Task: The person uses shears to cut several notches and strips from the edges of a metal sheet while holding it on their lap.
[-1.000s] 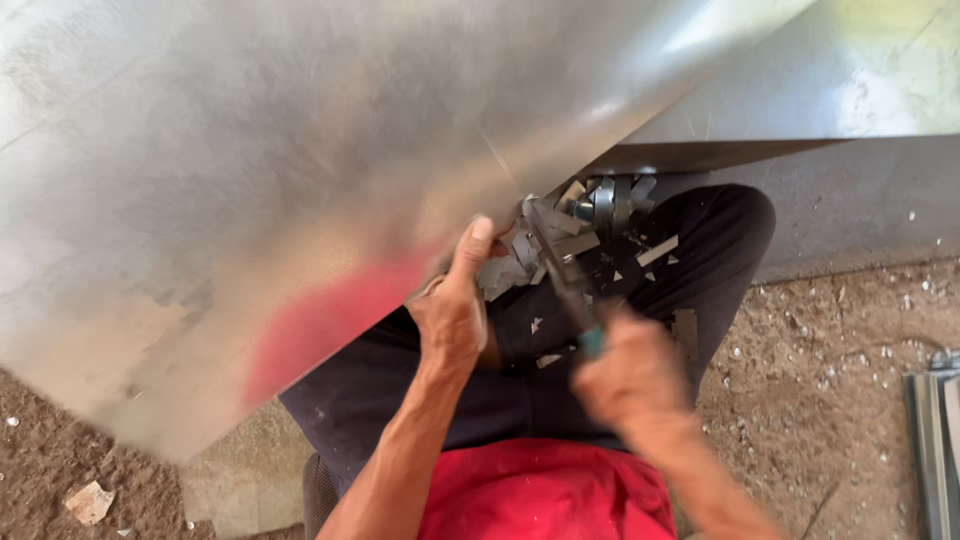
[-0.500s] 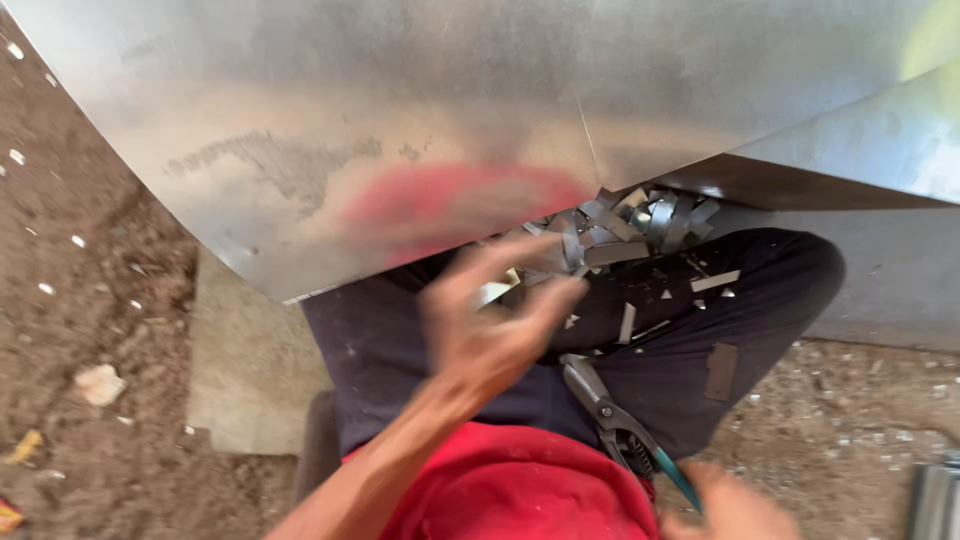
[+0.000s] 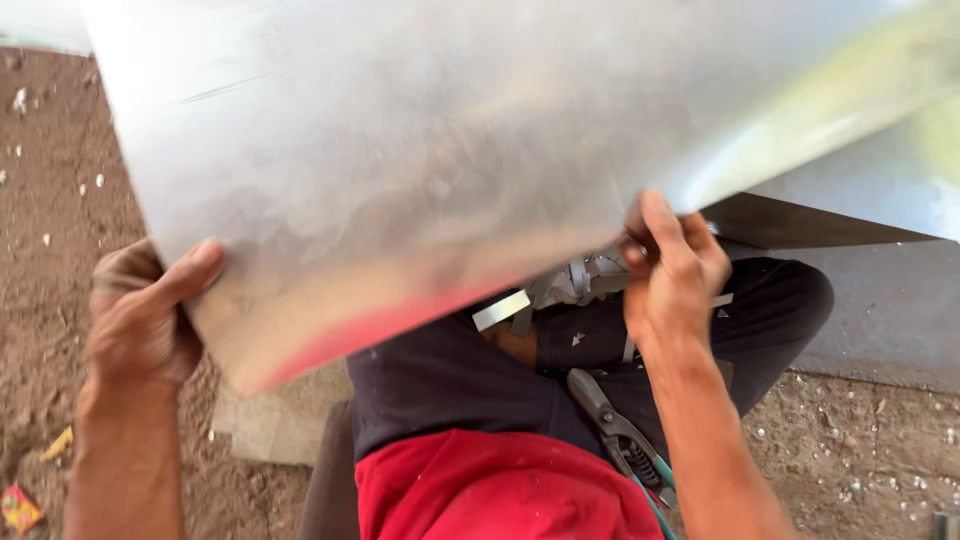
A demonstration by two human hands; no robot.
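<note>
We see a large sheet of galvanised metal (image 3: 480, 170), slightly bowed, held over the lap with a hand at each side. Below the sheet's right edge, the right hand (image 3: 672, 268) pinches that edge, thumb on top. At the sheet's lower left corner, the left hand (image 3: 145, 320) is closed on the edge, thumb over the face. Under the sheet, tin snips (image 3: 622, 438) lie unheld on the thigh, with offcut strips (image 3: 560, 290) beside them. We judge this a repositioning step; the next cut would call for freeing one hand.

Open dirt ground (image 3: 60, 200) at left; metal sheet (image 3: 450, 150) overhead, scrap strips (image 3: 570, 285) and snips (image 3: 620, 435) crowding the lap.
</note>
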